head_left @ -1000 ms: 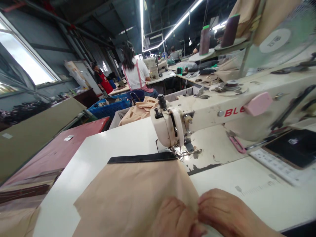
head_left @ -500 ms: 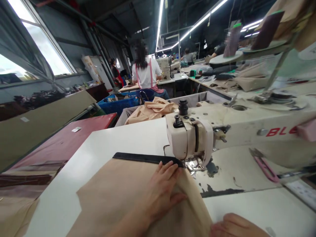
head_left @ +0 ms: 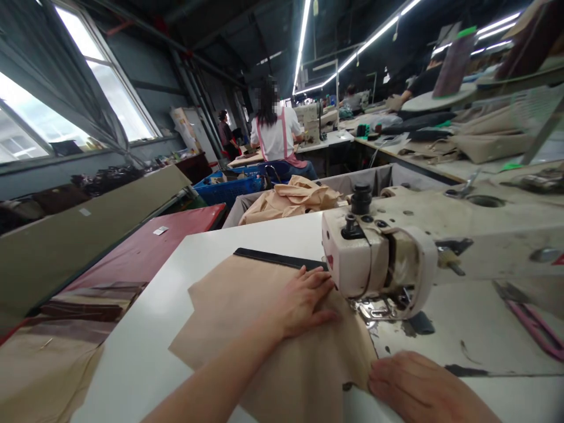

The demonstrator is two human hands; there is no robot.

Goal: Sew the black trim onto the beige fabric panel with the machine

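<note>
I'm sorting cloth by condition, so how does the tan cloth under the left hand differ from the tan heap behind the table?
The tan cloth lies mostly flat on the white table, while the tan heap is crumpled in the gray bin. The tan cloth has a black strip along its far edge; none shows on the tan heap. The left hand rests on the cloth; no hand touches the heap. Both are a similar tan.

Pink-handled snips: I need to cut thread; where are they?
In the head view, the pink-handled snips lie at the right edge, on the sewing machine bed, beyond the right hand.
</note>
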